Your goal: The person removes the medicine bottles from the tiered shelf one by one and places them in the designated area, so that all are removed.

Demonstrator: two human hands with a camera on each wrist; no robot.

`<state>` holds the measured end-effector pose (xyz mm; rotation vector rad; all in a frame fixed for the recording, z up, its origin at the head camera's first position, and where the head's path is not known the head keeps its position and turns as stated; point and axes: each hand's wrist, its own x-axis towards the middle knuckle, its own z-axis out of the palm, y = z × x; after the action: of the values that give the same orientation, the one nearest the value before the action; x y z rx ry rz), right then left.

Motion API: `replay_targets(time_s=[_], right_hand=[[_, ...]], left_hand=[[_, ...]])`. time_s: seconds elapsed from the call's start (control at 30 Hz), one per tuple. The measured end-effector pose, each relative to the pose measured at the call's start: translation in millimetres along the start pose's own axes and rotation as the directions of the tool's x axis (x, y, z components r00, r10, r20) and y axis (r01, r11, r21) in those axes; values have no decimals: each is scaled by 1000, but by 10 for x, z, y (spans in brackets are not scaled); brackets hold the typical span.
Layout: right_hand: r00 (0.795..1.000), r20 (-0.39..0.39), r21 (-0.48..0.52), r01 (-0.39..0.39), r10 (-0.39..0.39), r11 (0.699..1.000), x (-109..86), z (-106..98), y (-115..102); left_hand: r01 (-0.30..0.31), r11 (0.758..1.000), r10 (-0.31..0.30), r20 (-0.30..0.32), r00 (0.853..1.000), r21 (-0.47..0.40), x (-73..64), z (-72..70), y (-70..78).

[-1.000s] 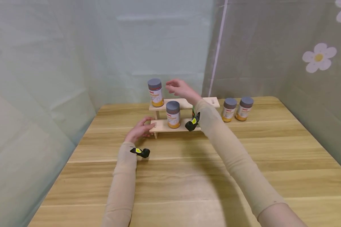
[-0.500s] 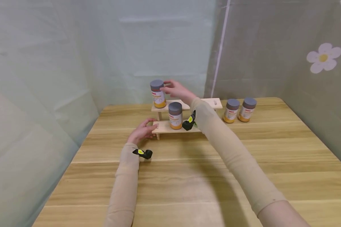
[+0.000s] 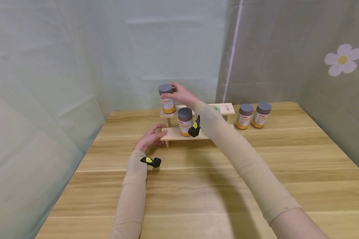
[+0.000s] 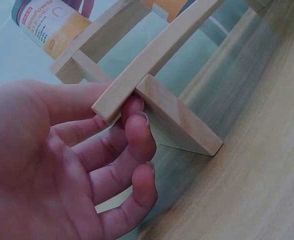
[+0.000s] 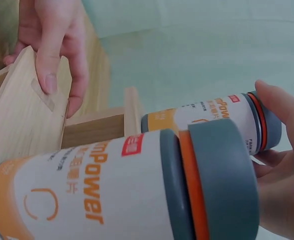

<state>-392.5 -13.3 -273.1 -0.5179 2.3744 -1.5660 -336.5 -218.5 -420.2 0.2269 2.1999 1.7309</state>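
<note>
My left hand (image 3: 151,138) grips the left end of the lower board of a two-tier wooden shelf (image 3: 171,132). In the left wrist view, its thumb lies on top of the board and its fingers curl underneath, by the leg. Up on the top tier's left end stands a supplement jar (image 3: 168,104) with a grey cap and a white and orange label. My right hand (image 3: 182,96) holds that jar at its cap, thumb in front and fingers behind. A second such jar (image 5: 102,185) stands upright on the lower tier, below the right wrist.
Two more matching jars, one (image 3: 244,117) beside the other (image 3: 261,115), stand on the wooden table (image 3: 179,192) right of the shelf. A green round item (image 3: 216,109) shows partly behind the right forearm. A pale cloth curtain (image 3: 173,49) hangs behind.
My right hand has moved left from beside the top-tier jar and taken hold of its cap. The left hand keeps its grip on the shelf; the view has shifted slightly.
</note>
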Motion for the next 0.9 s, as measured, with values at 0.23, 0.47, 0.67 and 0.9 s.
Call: replay_targets(time_s=[0.23,0.47,0.67,0.9], right_hand=[[1000,-9,78,-11,11,997,45,41,18],[1000,-25,74,-8,10,997,55,29,22],[998,-59,35,17,-15,999,24,48,27],[993,-115,18,14,-12,1000,-59,-11,59]], left_hand=[[74,997,-73,-40,997,31,38,51,14],[82,996,-81,-48,996,23,47,63,43],[82,996,-81,-45,996,29,47,57,31],[73,997,-73,-21,997,32,73,79,34]])
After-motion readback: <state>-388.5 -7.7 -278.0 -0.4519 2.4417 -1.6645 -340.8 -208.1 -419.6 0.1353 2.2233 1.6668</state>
